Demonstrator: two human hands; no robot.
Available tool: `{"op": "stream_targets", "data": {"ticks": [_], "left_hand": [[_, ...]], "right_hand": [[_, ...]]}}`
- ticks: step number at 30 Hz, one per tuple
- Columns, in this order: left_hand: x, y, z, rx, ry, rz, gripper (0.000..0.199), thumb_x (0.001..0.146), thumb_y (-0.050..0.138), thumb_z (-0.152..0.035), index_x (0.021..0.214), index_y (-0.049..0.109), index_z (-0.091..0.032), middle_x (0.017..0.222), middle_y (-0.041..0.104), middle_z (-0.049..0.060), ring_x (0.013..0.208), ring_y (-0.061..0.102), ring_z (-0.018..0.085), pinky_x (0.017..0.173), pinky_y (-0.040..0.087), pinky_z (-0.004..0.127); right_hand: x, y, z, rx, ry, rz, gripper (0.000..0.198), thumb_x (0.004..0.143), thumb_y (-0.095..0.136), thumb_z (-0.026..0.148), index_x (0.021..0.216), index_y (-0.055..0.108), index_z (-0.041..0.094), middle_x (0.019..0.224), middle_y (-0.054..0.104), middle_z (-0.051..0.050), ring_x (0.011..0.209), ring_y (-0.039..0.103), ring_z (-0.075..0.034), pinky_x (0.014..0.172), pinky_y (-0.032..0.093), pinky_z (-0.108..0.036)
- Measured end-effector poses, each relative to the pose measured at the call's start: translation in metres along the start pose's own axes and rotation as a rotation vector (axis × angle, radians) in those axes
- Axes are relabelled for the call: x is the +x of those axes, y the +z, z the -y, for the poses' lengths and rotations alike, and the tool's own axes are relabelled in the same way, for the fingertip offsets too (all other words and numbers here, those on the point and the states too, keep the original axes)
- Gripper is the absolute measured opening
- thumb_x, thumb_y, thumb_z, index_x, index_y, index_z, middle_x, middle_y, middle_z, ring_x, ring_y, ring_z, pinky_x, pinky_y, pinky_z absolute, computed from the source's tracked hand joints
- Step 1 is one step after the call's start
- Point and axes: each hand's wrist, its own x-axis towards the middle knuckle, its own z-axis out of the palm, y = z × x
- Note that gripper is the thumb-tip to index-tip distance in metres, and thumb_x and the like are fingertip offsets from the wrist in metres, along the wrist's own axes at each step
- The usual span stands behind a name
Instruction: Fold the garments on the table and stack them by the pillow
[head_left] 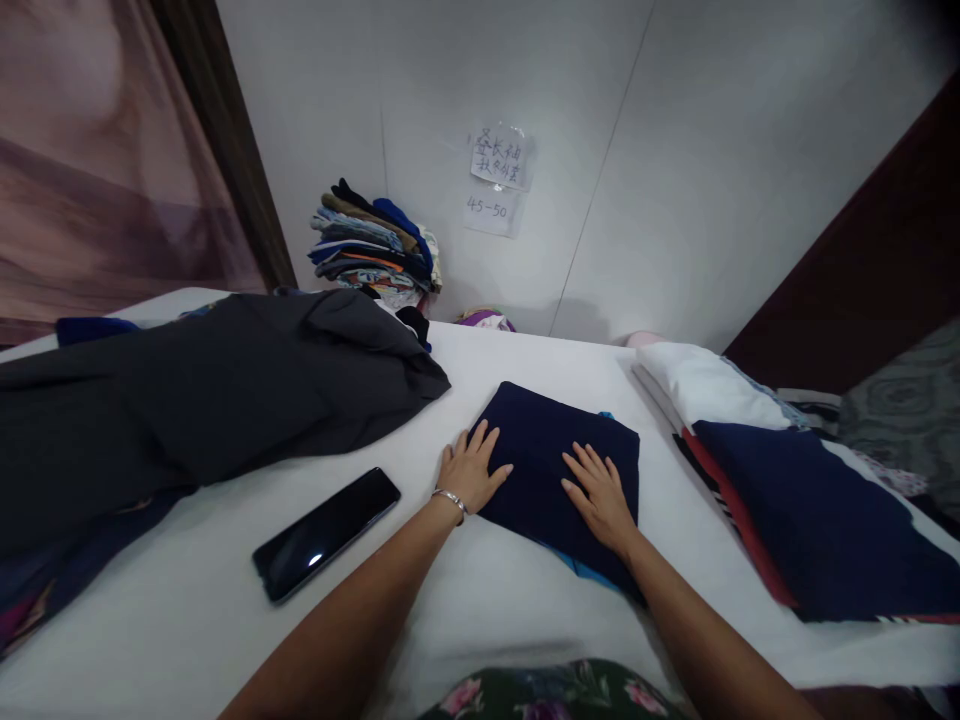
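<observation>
A folded navy blue garment (pixel 536 450) lies flat on the white table in front of me, with a bit of bright blue fabric showing along its lower edge and at its far right corner. My left hand (pixel 470 470) rests on its left edge, fingers spread, a silver bracelet on the wrist. On the garment's right half my right hand (pixel 598 492) lies flat with its fingers apart. Neither hand grips anything. What kind of garment it is cannot be told from the folded shape.
A black phone (pixel 328 533) lies left of my hands. Behind it a dark grey garment (pixel 225 385) is spread over other clothes. At right are stacked folded clothes (pixel 825 520). A tall clothes pile (pixel 375 245) stands by the wall, near a handwritten paper sign (pixel 497 160). The white table (pixel 525 350) carries these things.
</observation>
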Motion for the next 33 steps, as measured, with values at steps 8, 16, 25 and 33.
{"op": "stream_targets", "data": {"ticks": [8, 16, 25, 33], "left_hand": [[0.000, -0.001, 0.001, 0.005, 0.008, -0.025, 0.065, 0.089, 0.040, -0.054, 0.147, 0.027, -0.030, 0.157, 0.021, 0.004, 0.137, 0.025, 0.035, 0.105, 0.028, 0.054], [-0.004, 0.000, -0.001, -0.014, 0.005, -0.027, 0.068, 0.088, 0.041, -0.056, 0.148, 0.026, -0.028, 0.158, 0.019, 0.003, 0.138, 0.024, 0.035, 0.106, 0.029, 0.055], [-0.006, 0.000, -0.004, -0.021, -0.021, -0.006, 0.070, 0.087, 0.042, -0.057, 0.148, 0.024, -0.031, 0.158, 0.016, -0.001, 0.139, 0.022, 0.034, 0.108, 0.028, 0.054], [-0.003, -0.003, -0.004, -0.007, -0.007, -0.037, 0.067, 0.087, 0.044, -0.055, 0.147, 0.029, -0.029, 0.157, 0.021, 0.002, 0.137, 0.027, 0.033, 0.106, 0.031, 0.049]], "right_hand": [[0.031, -0.028, -0.003, 0.037, 0.030, 0.091, 0.055, 0.093, 0.034, 0.055, 0.141, 0.042, 0.030, 0.152, 0.033, -0.006, 0.143, 0.021, -0.026, 0.113, 0.014, -0.055], [0.086, -0.008, -0.050, -0.158, 0.187, 0.098, 0.049, 0.095, 0.032, 0.046, 0.139, 0.045, 0.028, 0.150, 0.037, -0.006, 0.141, 0.025, -0.027, 0.111, 0.020, -0.054], [0.089, 0.024, -0.088, 0.000, 0.129, -0.017, 0.047, 0.092, 0.034, 0.046, 0.133, 0.052, 0.031, 0.146, 0.043, -0.004, 0.139, 0.030, -0.027, 0.111, 0.021, -0.057], [0.054, 0.009, -0.082, 0.452, 0.306, -0.214, 0.066, 0.081, 0.045, 0.066, 0.126, 0.059, 0.020, 0.151, 0.035, -0.007, 0.142, 0.022, -0.027, 0.117, 0.017, -0.045]]}}
